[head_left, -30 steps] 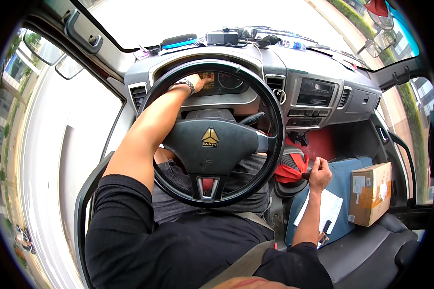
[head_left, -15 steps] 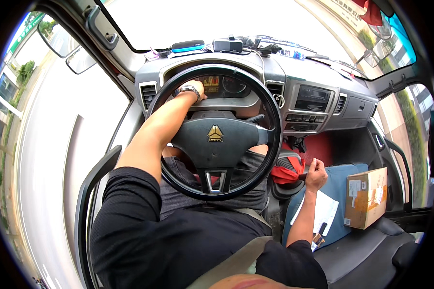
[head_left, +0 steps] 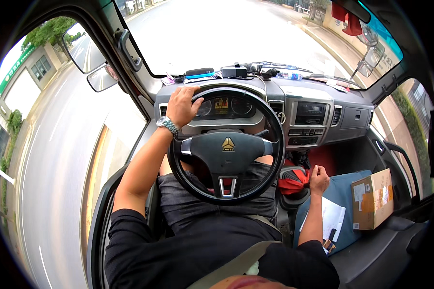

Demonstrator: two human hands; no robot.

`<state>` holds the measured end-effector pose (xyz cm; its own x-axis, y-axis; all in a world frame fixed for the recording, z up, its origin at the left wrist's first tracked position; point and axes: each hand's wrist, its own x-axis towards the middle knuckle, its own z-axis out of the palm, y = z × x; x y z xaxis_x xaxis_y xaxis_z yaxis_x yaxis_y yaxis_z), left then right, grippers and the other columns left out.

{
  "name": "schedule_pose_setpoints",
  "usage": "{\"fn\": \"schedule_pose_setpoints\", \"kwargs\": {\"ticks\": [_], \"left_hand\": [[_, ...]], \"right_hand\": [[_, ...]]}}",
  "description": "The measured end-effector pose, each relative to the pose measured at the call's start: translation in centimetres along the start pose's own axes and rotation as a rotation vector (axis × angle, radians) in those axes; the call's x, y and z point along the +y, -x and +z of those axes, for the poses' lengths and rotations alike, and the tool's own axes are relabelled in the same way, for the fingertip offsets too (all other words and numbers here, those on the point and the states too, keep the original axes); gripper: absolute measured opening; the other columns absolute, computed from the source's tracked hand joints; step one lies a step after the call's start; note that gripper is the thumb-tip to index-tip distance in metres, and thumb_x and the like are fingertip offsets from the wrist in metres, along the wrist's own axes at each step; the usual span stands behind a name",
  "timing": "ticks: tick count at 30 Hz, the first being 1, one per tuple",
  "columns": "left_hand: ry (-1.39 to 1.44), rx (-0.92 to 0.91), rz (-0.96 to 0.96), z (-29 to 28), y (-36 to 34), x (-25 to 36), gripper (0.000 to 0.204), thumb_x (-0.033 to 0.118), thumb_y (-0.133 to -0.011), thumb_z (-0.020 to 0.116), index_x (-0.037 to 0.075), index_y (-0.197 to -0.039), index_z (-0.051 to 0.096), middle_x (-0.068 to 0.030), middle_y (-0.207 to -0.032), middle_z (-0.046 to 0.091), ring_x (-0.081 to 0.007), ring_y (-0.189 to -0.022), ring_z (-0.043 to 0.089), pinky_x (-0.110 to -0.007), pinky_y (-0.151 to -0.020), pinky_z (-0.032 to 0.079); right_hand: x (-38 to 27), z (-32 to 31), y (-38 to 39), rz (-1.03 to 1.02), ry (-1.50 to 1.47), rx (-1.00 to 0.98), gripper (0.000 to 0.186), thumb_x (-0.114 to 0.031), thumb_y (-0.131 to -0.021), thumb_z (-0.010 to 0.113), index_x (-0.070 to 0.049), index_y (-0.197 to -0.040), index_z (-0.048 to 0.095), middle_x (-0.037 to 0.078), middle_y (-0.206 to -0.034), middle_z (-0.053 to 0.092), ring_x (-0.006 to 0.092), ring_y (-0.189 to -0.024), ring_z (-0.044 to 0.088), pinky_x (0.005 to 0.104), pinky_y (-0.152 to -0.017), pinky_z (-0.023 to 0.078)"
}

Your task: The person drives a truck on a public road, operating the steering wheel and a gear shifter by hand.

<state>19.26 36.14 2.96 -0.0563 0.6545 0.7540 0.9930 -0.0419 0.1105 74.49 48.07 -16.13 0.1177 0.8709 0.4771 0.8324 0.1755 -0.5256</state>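
A black steering wheel [head_left: 225, 199] with a gold triangular emblem stands before me. My left hand [head_left: 182, 107], with a metal watch [head_left: 167, 124] at its wrist, wraps over the upper left of the rim. To the right of the wheel, my right hand [head_left: 318, 180] is closed at the top of the gear lever, whose knob is mostly hidden by the fingers. A red cloth [head_left: 293, 185] is tied round the lever, just left of that hand. Behind the wheel, the lit instrument panel [head_left: 222, 106] shows.
On the passenger seat lie papers [head_left: 331, 217] and a taped cardboard box [head_left: 372, 200]. A blue-and-black case [head_left: 199, 73] and a small dark device [head_left: 234, 72] sit on the dashboard. A radio [head_left: 310, 113] is in the console. Road [head_left: 58, 144] and side mirrors [head_left: 85, 50] show at the left.
My left hand has moved from in front of the instrument panel to the wheel's upper left rim. The right hand stays by the gear lever. The scenery outside has shifted.
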Motion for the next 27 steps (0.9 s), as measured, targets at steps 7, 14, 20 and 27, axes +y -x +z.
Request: {"fn": "schedule_pose_setpoints", "kwargs": {"ticks": [7,14,20,27], "left_hand": [[0.068,-0.621,-0.584,0.5,0.6,-2.9,0.067,0.061,-0.092,0.067,0.003,-0.126,0.067,-0.0240,-0.111,0.075,-0.0380,-0.108,0.072,-0.046,-0.095,0.055],[0.090,-0.494,-0.643,2.7,2.9,-2.9,0.060,0.055,-0.092,0.068,0.002,-0.120,0.066,-0.0279,-0.106,0.074,-0.0438,-0.104,0.070,-0.049,-0.092,0.055],[0.092,-0.343,-0.753,3.4,6.7,-1.4,0.048,0.046,-0.096,0.068,0.000,-0.112,0.062,-0.0286,-0.092,0.073,-0.0466,-0.089,0.071,-0.052,-0.077,0.054],[0.067,-0.199,-0.738,5.7,11.1,-3.0,0.040,0.040,-0.100,0.067,0.001,-0.106,0.058,-0.0115,-0.064,0.063,-0.0238,-0.050,0.065,-0.038,-0.047,0.050]], "right_hand": [[0.0,0.8,0.7,-0.020,0.007,0.062,0.022,-0.032,-0.096,0.067,-0.011,-0.094,0.076,0.013,-0.080,0.075,0.0356,-0.076,0.073,0.0470,-0.070,0.056],[1.6,1.7,-0.1,-0.028,-0.011,0.082,0.019,-0.030,-0.095,0.068,-0.012,-0.092,0.075,0.012,-0.077,0.074,0.0343,-0.073,0.072,0.0466,-0.069,0.055],[3.5,4.2,-2.8,-0.082,-0.057,0.138,0.020,-0.029,-0.094,0.070,-0.011,-0.088,0.074,0.013,-0.073,0.072,0.0352,-0.070,0.071,0.0455,-0.065,0.054],[4.7,4.2,-2.8,-0.112,-0.104,0.126,0.019,-0.027,-0.094,0.071,-0.010,-0.088,0.074,0.012,-0.071,0.071,0.0331,-0.067,0.070,0.0436,-0.063,0.054]]}}
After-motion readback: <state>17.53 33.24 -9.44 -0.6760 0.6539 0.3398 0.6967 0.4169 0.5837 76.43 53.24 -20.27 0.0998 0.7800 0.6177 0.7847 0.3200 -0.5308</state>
